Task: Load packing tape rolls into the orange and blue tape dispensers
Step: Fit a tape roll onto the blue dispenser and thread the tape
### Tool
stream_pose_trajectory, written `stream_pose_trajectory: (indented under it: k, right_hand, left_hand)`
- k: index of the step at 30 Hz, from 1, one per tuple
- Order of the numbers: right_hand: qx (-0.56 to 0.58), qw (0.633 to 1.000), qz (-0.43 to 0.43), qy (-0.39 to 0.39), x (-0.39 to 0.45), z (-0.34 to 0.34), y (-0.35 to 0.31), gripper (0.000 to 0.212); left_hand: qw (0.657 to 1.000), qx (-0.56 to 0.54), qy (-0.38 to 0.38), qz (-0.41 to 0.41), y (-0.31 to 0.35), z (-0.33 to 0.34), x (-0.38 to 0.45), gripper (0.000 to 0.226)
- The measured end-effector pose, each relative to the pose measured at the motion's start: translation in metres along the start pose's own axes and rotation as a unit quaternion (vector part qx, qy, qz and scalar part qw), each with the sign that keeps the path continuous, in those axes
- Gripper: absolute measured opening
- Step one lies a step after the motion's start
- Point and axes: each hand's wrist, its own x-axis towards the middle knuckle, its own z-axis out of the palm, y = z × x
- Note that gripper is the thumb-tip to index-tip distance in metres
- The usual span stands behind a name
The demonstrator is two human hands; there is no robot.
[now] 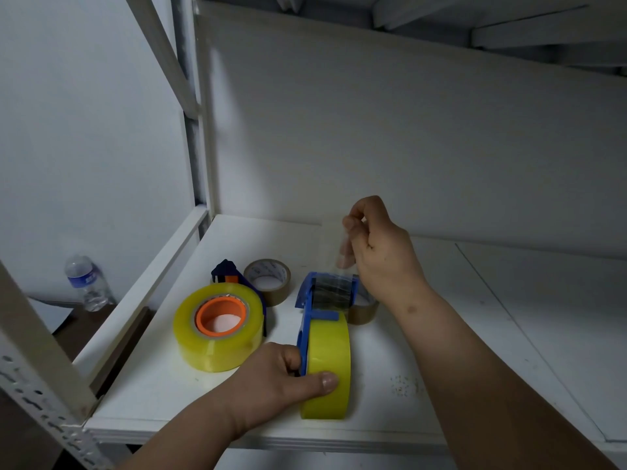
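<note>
Blue plastic is showing at the centre of the shelf [441, 334], where the blue dispenser [307, 320] is standing on edge with a yellowish tape roll [327, 364] already seated in it. By the look of things, the step in hand is threading: the roll is mounted, and its free end is being led up through the dispenser's front mouth.

The left hand [288, 378] is gripping the near end of the roll and dispenser together, its thumb lying flat across the roll's face and its fingers curled round the blue frame on the far side. The right hand [376, 245] is hovering above and just behind the dispenser's mouth, its thumb and fingers closed in a pinch on a clear tape strip [339, 266], which is running down from the fingertips to the mouth.

The next move probably calls for keeping the strip taut and straight, then laying it onto the cutter edge without letting it fold back on itself; the left hand would need to be holding the frame steady meanwhile.

Just to the left, touching neither hand, the orange dispenser [222, 312] is lying on its side with a second yellowish roll [217, 337] round its hub, apparently loaded. Two brown tape rolls are resting behind: one [268, 279] between the dispensers, the other [364, 310] partly hidden behind the blue one.
</note>
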Motion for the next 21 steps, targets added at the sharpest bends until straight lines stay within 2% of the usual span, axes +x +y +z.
stream_pose_trajectory:
  k: [5,16,21]
  right_hand:
    - [0.006,0.999,0.026,-0.019,0.004,0.001,0.001,0.012]
    - [0.038,0.994,0.086,-0.050,0.010,0.003,0.004,0.017]
    - [0.071,0.987,0.133,-0.061,0.011,0.003,0.002,0.018]
  left_hand:
    - [1.000,0.017,-0.001,-0.008,0.001,0.000,0.000,0.088]
    - [1.000,0.024,0.004,0.003,-0.003,0.003,-0.005,0.066]
    - [0.999,0.033,0.003,-0.007,-0.002,0.004,-0.008,0.073]
